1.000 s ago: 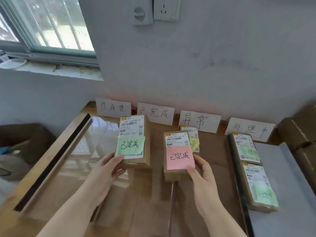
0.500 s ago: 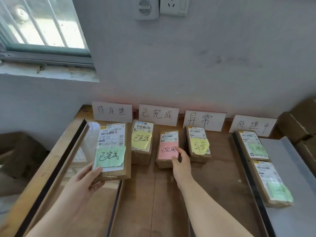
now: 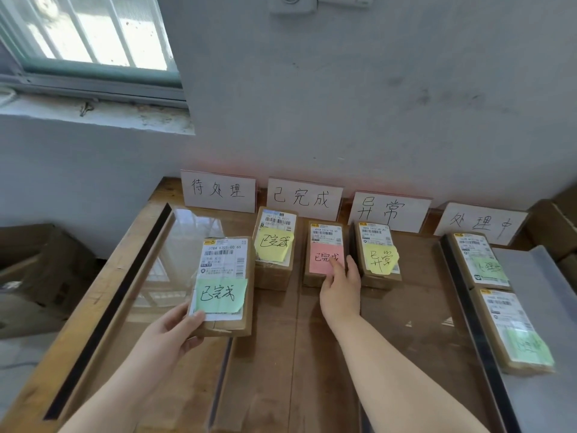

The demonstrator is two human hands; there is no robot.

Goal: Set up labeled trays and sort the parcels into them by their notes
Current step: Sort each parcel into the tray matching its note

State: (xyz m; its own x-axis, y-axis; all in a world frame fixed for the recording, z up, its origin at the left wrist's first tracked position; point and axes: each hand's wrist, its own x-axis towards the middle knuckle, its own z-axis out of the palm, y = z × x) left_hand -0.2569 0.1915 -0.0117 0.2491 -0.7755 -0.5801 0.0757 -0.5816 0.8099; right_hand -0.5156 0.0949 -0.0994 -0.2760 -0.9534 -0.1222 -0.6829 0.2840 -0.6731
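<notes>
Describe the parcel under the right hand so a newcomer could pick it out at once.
Against the wall, find the second white card from the left, marked 已完成. Of the two parcels before it, take the right-hand parcel, which the right hand touches. It alone bears a pink note; the left neighbour and right neighbour bear yellow ones.

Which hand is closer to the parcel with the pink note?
Right. The right hand touches the pink-note parcel at its near edge; the left hand is away to its left, holding the green-note parcel.
</notes>
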